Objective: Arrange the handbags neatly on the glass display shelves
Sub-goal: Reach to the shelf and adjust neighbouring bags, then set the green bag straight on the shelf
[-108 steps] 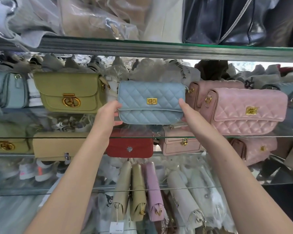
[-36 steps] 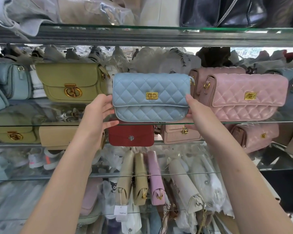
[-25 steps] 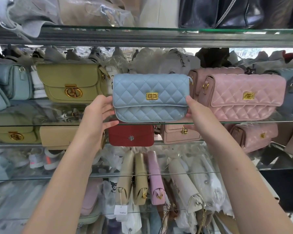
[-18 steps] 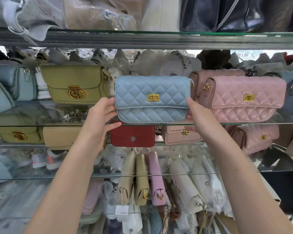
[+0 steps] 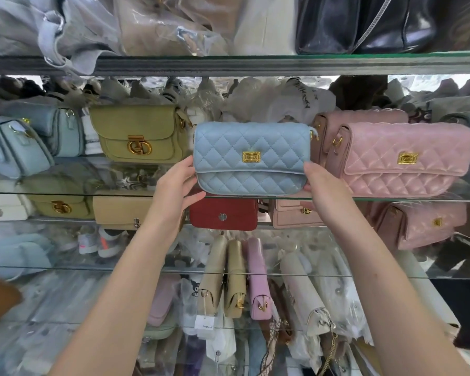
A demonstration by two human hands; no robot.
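Observation:
A light blue quilted handbag (image 5: 251,158) with a gold clasp stands upright at the front edge of a glass shelf (image 5: 391,198). My left hand (image 5: 178,188) cups its lower left corner and my right hand (image 5: 319,188) presses its lower right end. An olive green bag (image 5: 137,132) with a round gold clasp stands to its left. To its right stands a pink quilted bag (image 5: 402,158), with a darker pink bag (image 5: 358,118) behind it.
Pale blue bags (image 5: 25,142) sit at the far left. One shelf down are a red bag (image 5: 223,217), a tan bag (image 5: 120,208) and pink bags (image 5: 423,226). Lower shelves hold upright clutches (image 5: 236,278) and wrapped stock. Black bags (image 5: 364,23) fill the top shelf.
Over three seconds the blue bag came forward to the shelf's front edge and was squared up. In the last half second both hands stay on its ends, almost still.

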